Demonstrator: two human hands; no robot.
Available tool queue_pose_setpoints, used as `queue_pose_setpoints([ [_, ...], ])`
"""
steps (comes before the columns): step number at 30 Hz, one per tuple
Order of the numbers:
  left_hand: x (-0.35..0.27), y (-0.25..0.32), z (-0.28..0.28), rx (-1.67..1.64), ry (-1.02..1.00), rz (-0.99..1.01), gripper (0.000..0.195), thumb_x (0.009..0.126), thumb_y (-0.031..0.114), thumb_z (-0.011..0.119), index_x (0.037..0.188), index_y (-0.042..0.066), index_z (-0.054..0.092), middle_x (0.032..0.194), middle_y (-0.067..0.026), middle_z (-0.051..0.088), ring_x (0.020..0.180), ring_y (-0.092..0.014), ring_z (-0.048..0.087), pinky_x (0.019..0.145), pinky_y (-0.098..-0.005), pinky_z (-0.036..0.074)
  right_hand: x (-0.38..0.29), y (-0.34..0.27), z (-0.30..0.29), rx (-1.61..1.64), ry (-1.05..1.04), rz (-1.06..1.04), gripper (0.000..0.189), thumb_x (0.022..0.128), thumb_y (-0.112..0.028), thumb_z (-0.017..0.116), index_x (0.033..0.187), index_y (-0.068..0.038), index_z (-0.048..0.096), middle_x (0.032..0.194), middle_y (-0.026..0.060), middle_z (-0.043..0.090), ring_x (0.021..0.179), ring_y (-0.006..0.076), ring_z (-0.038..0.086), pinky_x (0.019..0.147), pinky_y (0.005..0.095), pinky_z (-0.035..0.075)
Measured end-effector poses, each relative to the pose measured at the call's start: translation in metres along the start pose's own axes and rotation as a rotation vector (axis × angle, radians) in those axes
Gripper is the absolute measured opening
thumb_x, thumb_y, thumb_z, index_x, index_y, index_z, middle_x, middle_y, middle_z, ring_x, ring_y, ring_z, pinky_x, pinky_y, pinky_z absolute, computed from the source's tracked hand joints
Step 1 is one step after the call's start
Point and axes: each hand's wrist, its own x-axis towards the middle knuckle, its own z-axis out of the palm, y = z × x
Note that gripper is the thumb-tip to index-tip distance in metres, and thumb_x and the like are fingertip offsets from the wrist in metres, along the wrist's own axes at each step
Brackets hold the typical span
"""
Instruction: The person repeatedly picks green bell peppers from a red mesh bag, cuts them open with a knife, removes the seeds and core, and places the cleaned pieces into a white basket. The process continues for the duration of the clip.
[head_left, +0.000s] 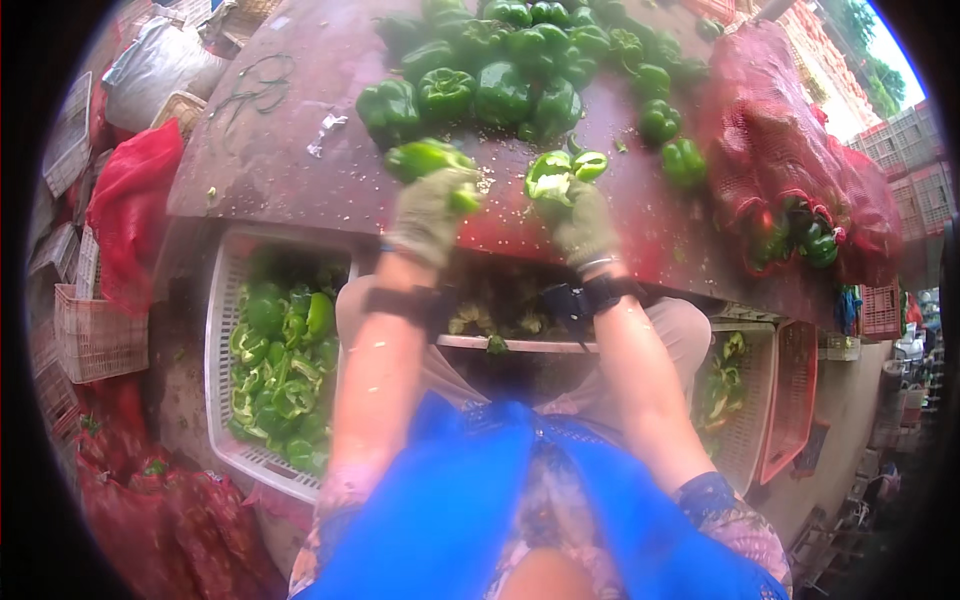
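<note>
My left hand (433, 214), in a greenish work glove, is closed around a piece of green bell pepper (424, 159) above the table's near edge. To its right my right hand (587, 221), gloved alike, holds an opened green bell pepper (550, 178) with its pale inside showing. The two hands are apart. Pale seeds lie scattered on the red tabletop (337, 187) around them. Just beyond the hands sits a large heap of whole green bell peppers (504, 94). Both hands are slightly blurred, and their fingers are partly hidden.
A white plastic crate (217, 375) of cut green peppers stands at the left. Another crate (757, 405) with pepper pieces and a red crate (791, 405) are at the right. Red mesh sacks (776, 127) lie on the table's right side. Pepper scraps fill a container under the edge.
</note>
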Motion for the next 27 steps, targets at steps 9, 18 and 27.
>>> queue_pose_setpoints([
  [9,-0.120,0.168,-0.122,1.627,0.433,0.204,0.078,0.067,-0.003,0.075,0.140,-0.001,0.047,0.120,-0.0179,0.059,0.109,-0.028,0.062,0.096,-0.0370,0.051,-0.043,0.001,0.064,-0.735,-0.206,0.067,0.014,0.094,-0.004,0.059,0.107,-0.001,0.065,0.087,0.0091,0.070,0.071,0.0177,0.069,0.061,0.0300,0.058],
  [18,-0.046,0.041,0.027,0.333,-0.256,-0.011,0.031,0.089,-0.001,0.068,0.119,0.005,0.063,0.108,-0.0051,0.067,0.098,-0.013,0.064,0.087,-0.0283,0.054,-0.087,0.003,0.123,-1.823,-0.203,-0.288,0.029,0.081,-0.014,0.079,0.107,-0.003,0.073,0.090,0.0109,0.075,0.080,0.0138,0.070,0.074,0.0335,0.055],
  [27,-0.043,-0.019,0.042,0.136,0.008,-0.100,0.017,0.094,0.006,0.067,0.111,0.007,0.064,0.102,-0.0053,0.068,0.089,-0.016,0.067,0.076,-0.0313,0.059,-0.114,0.000,0.069,-1.491,-0.063,-0.667,0.038,0.085,-0.021,0.075,0.118,-0.003,0.068,0.099,0.0189,0.072,0.091,0.0278,0.071,0.077,0.0374,0.056],
])
